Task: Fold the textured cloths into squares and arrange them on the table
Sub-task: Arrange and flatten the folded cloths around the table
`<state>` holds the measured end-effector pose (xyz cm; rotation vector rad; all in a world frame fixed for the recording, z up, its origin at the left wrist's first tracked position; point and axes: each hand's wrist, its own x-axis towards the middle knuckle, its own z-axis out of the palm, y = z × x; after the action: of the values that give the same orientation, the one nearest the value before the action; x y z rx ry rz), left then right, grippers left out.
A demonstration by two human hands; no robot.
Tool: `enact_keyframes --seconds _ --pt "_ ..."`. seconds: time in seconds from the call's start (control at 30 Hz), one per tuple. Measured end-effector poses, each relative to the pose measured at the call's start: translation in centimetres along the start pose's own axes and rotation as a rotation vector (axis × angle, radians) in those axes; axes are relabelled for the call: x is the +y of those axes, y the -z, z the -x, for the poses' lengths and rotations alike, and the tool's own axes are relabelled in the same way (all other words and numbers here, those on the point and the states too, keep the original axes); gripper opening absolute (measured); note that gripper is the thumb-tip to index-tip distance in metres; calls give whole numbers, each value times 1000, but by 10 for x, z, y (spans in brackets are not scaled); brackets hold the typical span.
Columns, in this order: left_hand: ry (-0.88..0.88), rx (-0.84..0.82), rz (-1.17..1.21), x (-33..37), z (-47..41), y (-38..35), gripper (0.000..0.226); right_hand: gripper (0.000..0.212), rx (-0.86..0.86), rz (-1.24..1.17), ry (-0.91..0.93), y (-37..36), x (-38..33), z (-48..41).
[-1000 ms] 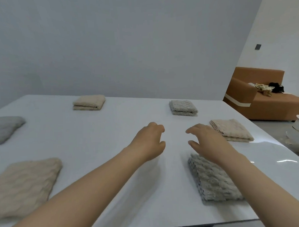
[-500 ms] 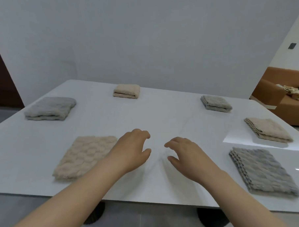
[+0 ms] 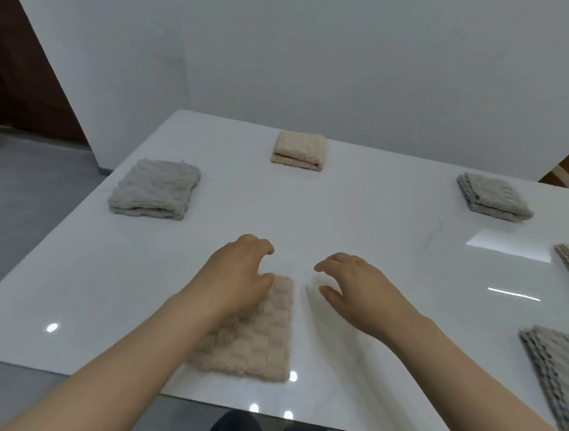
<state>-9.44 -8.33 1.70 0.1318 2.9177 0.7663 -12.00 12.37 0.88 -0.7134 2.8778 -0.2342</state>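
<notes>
Hovering over beige waffle-textured cloth [image 3: 256,340], flat at near edge of glossy white table [image 3: 358,212] | left hand [image 3: 236,272] above it, right hand [image 3: 354,284] just beside, both loosely curled, empty | next, likely: pinch an edge, fold square.

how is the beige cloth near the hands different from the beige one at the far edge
The near beige cloth lies thin and flat; the far beige cloth is a thicker bundle with stacked folded edges showing. The left hand and forearm cover part of the near one; the far one lies uncovered. Both are beige, textured and on the white table.
</notes>
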Motion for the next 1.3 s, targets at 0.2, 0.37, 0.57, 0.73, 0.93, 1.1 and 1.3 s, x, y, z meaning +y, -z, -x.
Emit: enact_keyframes --seconds 0.2,0.37,0.57,0.73,0.93,1.1,1.3 --pt "111 -106 1 0 29 50 44 39 -130 -111 -36 36 -35 18" --pt "178 -168 39 -4 56 79 41 38 -210 -192 -137 60 -61 42" --pt "239 -221 55 -23 76 83 41 39 -226 -278 -285 64 -79 50" --pt "276 -349 58 -39 83 68 39 38 -219 -374 -427 50 -96 52" --pt "270 -435 14 -52 78 53 42 39 -240 -413 -492 34 -95 52" --pt "321 -437 28 -53 69 41 40 39 -290 -412 -468 24 -83 39" --pt "407 -404 46 -50 54 26 24 36 -304 -422 -437 15 -70 22"
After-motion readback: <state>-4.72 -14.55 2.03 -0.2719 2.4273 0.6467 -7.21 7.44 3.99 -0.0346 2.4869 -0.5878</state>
